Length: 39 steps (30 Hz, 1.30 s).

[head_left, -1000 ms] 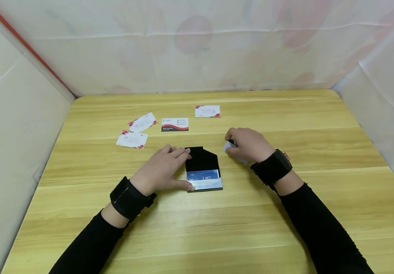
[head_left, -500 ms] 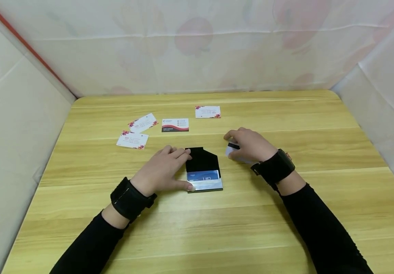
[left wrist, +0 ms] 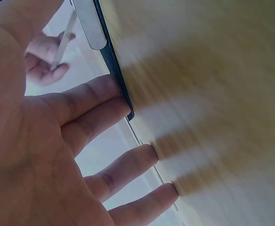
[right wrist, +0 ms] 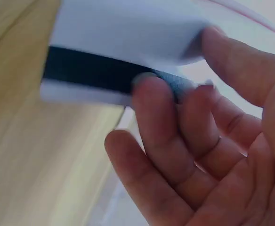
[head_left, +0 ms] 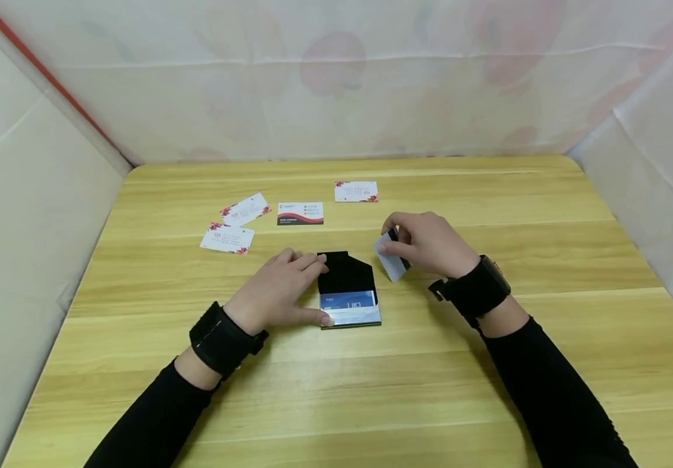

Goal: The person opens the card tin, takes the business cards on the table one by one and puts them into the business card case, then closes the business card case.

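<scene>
A card holder (head_left: 344, 273) lies with its black flap laid back on the table, and a blue card (head_left: 344, 299) sits behind its shiny metal front. My left hand (head_left: 280, 289) rests at its left side, thumb on the metal front's lower left corner and fingertips at the flap. In the left wrist view, the fingers (left wrist: 97, 117) are spread, two touching the black edge of the flap. To the right, my right hand (head_left: 430, 242) pinches a white card with a black stripe (head_left: 393, 265) between thumb and fingers, tilted up. The stripe side faces the right wrist camera.
Two floral business cards, an upper one (head_left: 244, 209) and a lower one (head_left: 227, 238), touch or overlap at the back left. A red-and-black wave card (head_left: 300, 213) and another floral card (head_left: 356, 191) lie farther right. Cloth walls (head_left: 336, 104) stand around the wooden table (head_left: 336, 403).
My right hand has raised the striped card from lying low at the table to a steep tilt. The left hand and card holder have stayed in place.
</scene>
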Tool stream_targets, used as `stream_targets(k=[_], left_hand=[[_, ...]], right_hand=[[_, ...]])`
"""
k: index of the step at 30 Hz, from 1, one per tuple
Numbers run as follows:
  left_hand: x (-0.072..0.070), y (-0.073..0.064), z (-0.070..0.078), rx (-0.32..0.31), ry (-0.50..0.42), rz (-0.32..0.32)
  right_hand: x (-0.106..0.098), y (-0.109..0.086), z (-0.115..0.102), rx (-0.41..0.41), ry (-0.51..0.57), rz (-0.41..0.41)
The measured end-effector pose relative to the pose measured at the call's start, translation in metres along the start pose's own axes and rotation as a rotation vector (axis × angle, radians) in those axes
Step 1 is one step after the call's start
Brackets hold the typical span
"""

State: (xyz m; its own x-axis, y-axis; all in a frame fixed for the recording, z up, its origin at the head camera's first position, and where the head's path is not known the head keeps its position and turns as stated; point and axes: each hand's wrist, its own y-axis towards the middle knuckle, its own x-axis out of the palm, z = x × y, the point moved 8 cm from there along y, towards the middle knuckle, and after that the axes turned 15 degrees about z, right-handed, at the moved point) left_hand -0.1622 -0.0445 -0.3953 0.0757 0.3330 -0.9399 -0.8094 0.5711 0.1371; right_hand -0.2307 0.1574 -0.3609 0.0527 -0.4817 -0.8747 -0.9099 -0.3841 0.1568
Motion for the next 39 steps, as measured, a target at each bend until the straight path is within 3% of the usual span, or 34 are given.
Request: stream_targets(k=[7,19,29,39], left_hand=[[-0.001,0.001,0.001,0.001,0.009,0.002],[-0.001,0.003,0.002,0.000,0.016,0.001],[0.000,0.005,0.003,0.004,0.022,-0.004],[-0.001,0.005,0.005,0.016,0.029,-0.003]], right_hand=[[-0.019,-0.002,-0.010,-0.018,0.047,0.073],[-0.019,-0.003,-0.022,-0.133,0.081,0.074],[-0.001,-0.008,-0.036,-0.089,0.214,-0.063],[0.019,-0.014,-0.050,-0.179,0.178,-0.109]])
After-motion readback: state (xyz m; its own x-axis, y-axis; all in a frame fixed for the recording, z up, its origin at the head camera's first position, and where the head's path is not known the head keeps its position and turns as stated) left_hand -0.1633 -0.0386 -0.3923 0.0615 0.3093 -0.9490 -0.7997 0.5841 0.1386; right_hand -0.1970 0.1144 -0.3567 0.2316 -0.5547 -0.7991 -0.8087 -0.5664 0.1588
